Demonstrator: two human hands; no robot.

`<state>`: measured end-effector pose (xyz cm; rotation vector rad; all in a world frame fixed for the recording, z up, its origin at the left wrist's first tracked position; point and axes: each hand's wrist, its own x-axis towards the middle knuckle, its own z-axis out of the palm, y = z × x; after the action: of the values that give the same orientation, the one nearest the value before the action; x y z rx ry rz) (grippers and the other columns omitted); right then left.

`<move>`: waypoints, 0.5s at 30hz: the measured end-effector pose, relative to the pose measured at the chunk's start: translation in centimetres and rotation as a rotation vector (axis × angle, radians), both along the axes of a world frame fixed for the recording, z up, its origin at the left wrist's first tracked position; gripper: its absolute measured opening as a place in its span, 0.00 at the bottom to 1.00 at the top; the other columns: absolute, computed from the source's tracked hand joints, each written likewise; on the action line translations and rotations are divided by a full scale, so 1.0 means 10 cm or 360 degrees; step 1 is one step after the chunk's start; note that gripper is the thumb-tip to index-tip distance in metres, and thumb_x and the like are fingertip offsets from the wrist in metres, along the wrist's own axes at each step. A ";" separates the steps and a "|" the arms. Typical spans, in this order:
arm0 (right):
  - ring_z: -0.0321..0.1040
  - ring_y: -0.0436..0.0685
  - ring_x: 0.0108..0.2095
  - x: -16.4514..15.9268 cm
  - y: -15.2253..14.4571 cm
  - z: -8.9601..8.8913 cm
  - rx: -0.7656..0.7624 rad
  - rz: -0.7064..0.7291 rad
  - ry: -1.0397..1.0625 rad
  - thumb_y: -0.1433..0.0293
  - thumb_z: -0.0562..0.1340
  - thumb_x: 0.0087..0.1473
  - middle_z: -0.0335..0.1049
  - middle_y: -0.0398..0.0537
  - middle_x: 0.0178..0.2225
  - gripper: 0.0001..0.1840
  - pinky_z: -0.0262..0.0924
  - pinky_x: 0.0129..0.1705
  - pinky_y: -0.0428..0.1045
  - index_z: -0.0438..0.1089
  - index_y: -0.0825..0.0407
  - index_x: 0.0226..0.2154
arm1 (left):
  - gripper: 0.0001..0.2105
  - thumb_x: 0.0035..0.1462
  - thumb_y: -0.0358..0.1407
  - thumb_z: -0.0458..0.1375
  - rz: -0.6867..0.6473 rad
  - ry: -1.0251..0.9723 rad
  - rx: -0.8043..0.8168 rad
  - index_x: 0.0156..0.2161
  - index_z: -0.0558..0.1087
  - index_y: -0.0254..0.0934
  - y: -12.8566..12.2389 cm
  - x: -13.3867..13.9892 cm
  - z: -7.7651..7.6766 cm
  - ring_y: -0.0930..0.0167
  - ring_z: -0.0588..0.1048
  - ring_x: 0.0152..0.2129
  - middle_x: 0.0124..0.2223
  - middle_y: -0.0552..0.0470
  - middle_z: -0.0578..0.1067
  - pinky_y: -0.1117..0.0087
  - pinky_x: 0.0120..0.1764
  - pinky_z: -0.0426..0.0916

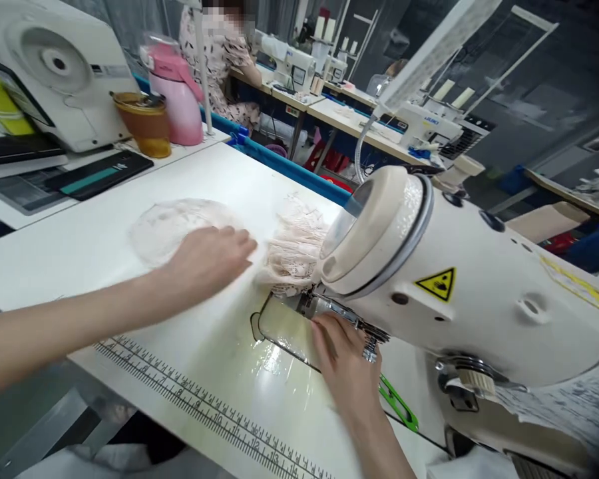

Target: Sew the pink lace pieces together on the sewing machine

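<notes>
A white sewing machine (459, 286) stands at the right, its head over a metal plate in the table. Gathered pale lace-like fabric (297, 249) lies bunched behind and left of the presser foot. My right hand (347, 356) reaches in at the needle area, fingers bent beside the metal parts; their tips are partly hidden. Left of the fabric, my left hand (212, 259) hovers low over the table with curled fingers, whose undersides I cannot see. Beyond it lies a flat, roundish piece of pale, sheer fabric (172, 223), partly covered by this hand and wrist.
A printed ruler strip (204, 406) runs along the table's front edge. A green tool (398, 402) lies under the machine arm. At the left are a black phone-like object (100, 174), an amber cup (144, 123) and a pink flask (176, 93). A person (224, 60) sits behind at another machine.
</notes>
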<state>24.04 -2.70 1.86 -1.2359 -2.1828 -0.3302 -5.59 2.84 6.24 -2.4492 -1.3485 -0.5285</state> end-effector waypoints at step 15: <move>0.78 0.53 0.34 0.00 0.01 -0.02 0.0075 0.0013 -0.0062 0.68 0.56 0.74 0.81 0.42 0.35 0.14 0.57 0.41 0.51 0.76 0.50 0.39 | 0.08 0.60 0.40 0.56 0.0637 -0.0699 -0.0434 0.35 0.76 0.41 -0.14 -0.68 -0.05 0.64 0.78 0.29 0.36 0.52 0.82 0.67 0.28 0.65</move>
<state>24.00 -2.59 1.62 -1.2041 -2.1995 -0.4032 -12.36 1.45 5.73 -2.2372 -2.1514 -0.8566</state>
